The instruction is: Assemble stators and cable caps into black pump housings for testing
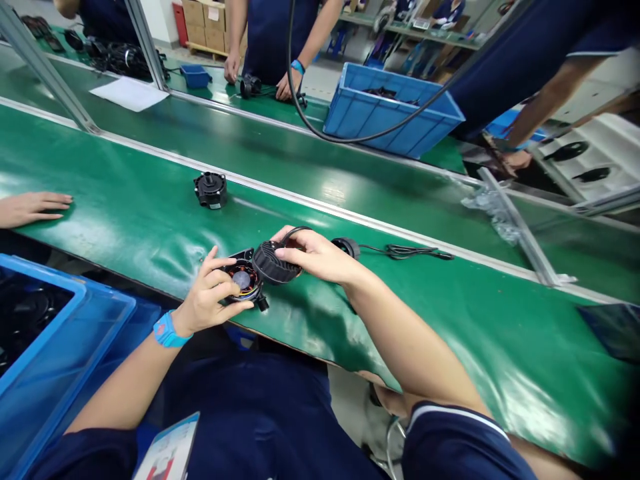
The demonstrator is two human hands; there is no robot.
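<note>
Near the front edge of the green table, my left hand has its fingers around an open black round housing with wires and a grey disc inside. Just to the right, my right hand grips a black ribbed cap, tilted beside the housing; a black cable curves up from it. Behind my right hand lies a black ring-shaped part, and a bundled black cable stretches to its right. Farther back on the left stands a closed black pump-like unit.
Another person's hand rests on the table at the left. Blue bins stand at the lower left. A metal rail crosses behind; beyond it are a blue crate and co-workers. A cable hangs at the top.
</note>
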